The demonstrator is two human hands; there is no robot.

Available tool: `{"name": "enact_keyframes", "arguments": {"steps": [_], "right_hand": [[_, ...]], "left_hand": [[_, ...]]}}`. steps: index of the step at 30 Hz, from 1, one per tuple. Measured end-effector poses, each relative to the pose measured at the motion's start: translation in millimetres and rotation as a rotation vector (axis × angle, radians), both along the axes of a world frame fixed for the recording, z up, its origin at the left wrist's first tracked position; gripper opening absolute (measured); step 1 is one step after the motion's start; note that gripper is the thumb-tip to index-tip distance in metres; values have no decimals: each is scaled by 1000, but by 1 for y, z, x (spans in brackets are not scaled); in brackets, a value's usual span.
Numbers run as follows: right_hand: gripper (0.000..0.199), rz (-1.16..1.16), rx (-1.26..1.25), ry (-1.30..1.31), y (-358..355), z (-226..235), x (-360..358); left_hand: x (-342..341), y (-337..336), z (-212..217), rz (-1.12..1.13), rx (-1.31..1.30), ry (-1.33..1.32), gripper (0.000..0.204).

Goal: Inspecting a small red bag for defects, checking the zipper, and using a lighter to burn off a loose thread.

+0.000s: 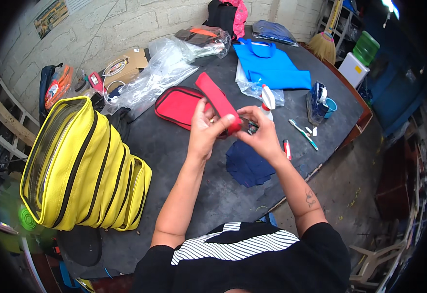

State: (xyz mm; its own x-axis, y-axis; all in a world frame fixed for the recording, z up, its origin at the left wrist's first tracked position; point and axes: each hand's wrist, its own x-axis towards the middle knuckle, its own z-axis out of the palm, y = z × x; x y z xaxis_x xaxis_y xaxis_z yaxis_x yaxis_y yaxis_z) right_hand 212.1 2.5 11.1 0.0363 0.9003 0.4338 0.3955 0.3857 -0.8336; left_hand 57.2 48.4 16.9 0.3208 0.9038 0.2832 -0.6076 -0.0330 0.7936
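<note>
My left hand (205,129) is closed around the near end of a narrow red fabric pouch (215,95), which is tilted up above the table. At that same end, my right hand (261,134) has its thumb and fingers bent together at a small dark part, mostly hidden by the fingers. Behind my left hand lies a flat red zippered case (178,105) with black trim; I cannot tell whether the pouch is joined to it. Below my hands, dark navy cloth pieces (249,164) rest on the black table (194,195).
Yellow zippered bags (84,168) stand in a row at the left. To the right lie a lighter (287,149), a toothbrush (304,135) and a spray bottle (268,99). Farther back are a blue tote bag (277,68), clear plastic (162,73) and a cardboard box (131,63).
</note>
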Motion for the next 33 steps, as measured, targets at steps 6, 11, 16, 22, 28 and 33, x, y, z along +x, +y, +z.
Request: {"name": "enact_keyframes", "arguments": {"steps": [6,11,16,22,28,33], "right_hand": [[30,137,8,457,30,8,-10],[29,-7,52,510,18,4,3],[29,-111,-26,461,15,-44,19],[28,-73,-72,396,3,-50,21],[34,-108,-258,589,7,-59,40],[48,317,-455,820,16,-73,42]], "left_hand": [[-11,25,-30,461,780,1183,63],[-32,51,-6,333,200,303,16],[-52,54,17,249,-11,66,28],[-51,45,11,33,-50,-48,34],[-52,39,16,-56,-26,15,36],[-57,28,21,-118,-41,202,29]]}}
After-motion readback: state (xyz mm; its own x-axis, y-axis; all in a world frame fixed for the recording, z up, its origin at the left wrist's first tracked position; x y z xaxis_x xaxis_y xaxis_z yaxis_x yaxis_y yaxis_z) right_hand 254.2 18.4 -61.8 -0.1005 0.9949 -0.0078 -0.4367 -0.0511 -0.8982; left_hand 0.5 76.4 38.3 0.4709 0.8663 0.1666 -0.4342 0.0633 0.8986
